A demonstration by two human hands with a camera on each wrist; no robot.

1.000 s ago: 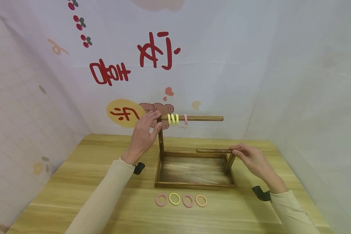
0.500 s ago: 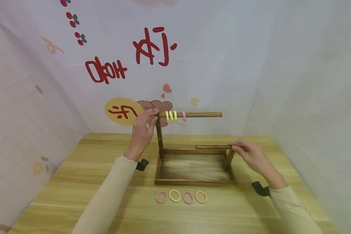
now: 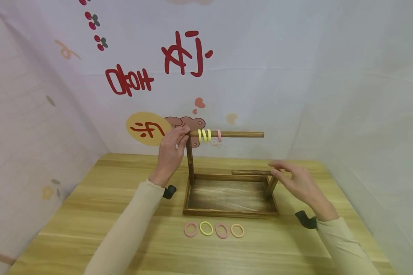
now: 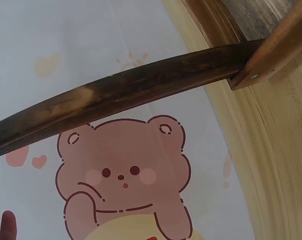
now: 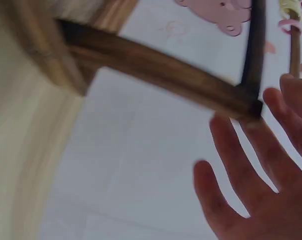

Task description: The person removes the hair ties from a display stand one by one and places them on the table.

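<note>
The two hands are well apart, one at each end of a wooden stand. The left hand (image 3: 169, 154) is up at the top of the tall post (image 3: 191, 162), thumb and fingertips close together at the corner; whether they pinch the wood or merely rest against it, I can't tell. The right hand (image 3: 297, 181) is loose, fingers spread around the top of the short post (image 3: 272, 187) and gripping nothing; any light touch there is hard to judge. Between them, the upper bar (image 3: 242, 134) carries three yellow rings (image 3: 204, 135) bunched near the tall post, with a pink ring (image 3: 219, 136) a little farther along. The lower bar (image 3: 249, 172) has none that I can see. Below the bars sits the stand's shallow tray (image 3: 228, 212), and in front of it four more rings lie flat in a row on the table (image 3: 261, 252): pink, yellow, pink, orange. I'd call it about half done if every ring belongs on a bar: four hung, four left. Behind everything hangs a pale printed backdrop (image 3: 254, 49).
</note>
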